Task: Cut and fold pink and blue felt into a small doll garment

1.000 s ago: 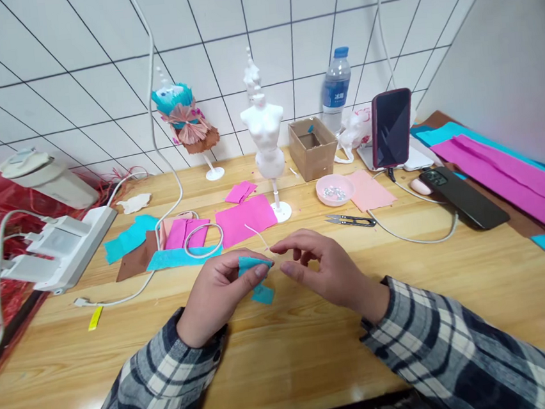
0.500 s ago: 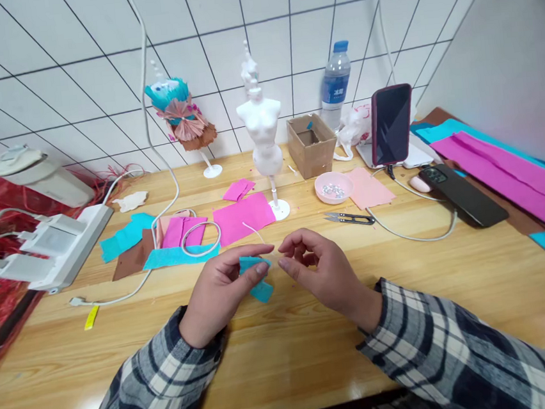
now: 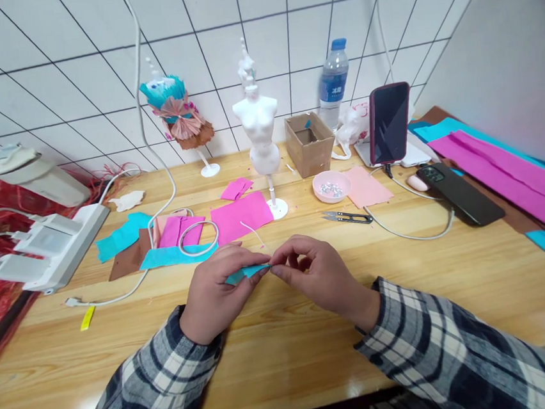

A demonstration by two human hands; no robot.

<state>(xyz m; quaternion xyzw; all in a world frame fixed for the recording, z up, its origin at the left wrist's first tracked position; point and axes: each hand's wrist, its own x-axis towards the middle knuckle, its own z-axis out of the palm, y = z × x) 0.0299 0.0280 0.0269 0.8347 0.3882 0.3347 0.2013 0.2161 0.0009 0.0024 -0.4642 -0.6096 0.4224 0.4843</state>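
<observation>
A small piece of turquoise crepe paper is pinched between the thumb and fingers of my left hand. My right hand is closed in a pinch at the right tip of the same paper, and the fingertips of both hands nearly meet there. Part of the paper is hidden behind my left fingers. Beyond my hands, a white mannequin form stands on its round base. Flat by its foot lies a magenta paper sheet, with a thin white strip sticking up in front of it.
Thread snips lie below a pink bowl of small shiny pieces. A cardboard box, a water bottle and a propped phone stand behind. At left are a dressed mannequin, cables and a power strip.
My right fingertips have come to the paper's edge and now pinch it beside my left hand. The paper has turned, its hanging lower end no longer showing.
</observation>
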